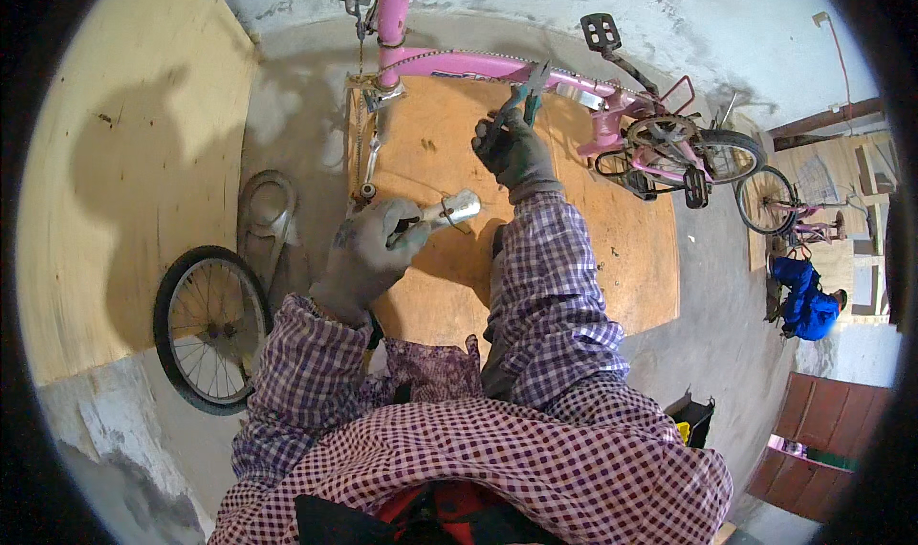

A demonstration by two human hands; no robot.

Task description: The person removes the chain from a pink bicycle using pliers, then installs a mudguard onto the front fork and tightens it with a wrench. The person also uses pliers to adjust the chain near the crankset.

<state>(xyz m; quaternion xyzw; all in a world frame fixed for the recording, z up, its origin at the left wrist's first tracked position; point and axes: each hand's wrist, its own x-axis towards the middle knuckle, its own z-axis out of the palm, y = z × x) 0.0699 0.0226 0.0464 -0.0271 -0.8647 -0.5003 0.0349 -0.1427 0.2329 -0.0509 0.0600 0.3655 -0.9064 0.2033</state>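
My left hand (365, 255), in a grey glove, is closed around a short silver metal tube (461, 207) with a thin wire loop about it. The tube points right, over the wooden board (622, 249). Farther off, my right hand (521, 155), also gloved, grips pliers with teal handles (532, 94), jaws pointing up. Just beyond the pliers lies a pink bicycle frame (459, 64), with a chain along its tube. Its crank and chainring (663, 129) are to the right. My fingers partly hide the pliers' handles.
A loose wheel (212, 330) leans at the left, near a curved chain guard (270, 206). A plywood panel (163, 153) stands at far left. Toward the right, a person in blue (806, 301) is beside another bicycle (770, 201). A black box (693, 421) sits at lower right.
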